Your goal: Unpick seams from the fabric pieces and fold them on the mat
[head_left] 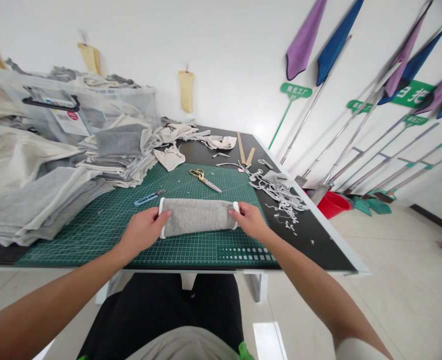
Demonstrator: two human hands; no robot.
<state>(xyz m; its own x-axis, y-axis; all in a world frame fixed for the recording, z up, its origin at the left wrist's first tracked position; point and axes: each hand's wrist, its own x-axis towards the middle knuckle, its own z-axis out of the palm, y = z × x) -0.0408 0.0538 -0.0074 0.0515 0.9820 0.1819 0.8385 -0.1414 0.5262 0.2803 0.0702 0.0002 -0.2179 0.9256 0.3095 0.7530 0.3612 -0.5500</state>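
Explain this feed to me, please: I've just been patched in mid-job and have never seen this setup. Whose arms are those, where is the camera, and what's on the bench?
There is no machine here: a person works with two bare hands, and the single camera sits on their head, looking forward and down, so the arms reach in from the bottom edge. The left hand and right hand each grip one end of a flat grey fabric piece with white edges, lying on a green cutting mat on a black table. Behind it lie gold-handled scissors and a small blue snipper. To the left are stacks of grey and cream cloth; to the right, a heap of fabric trimmings. Beyond the table, mops lean against the wall above a red bucket.
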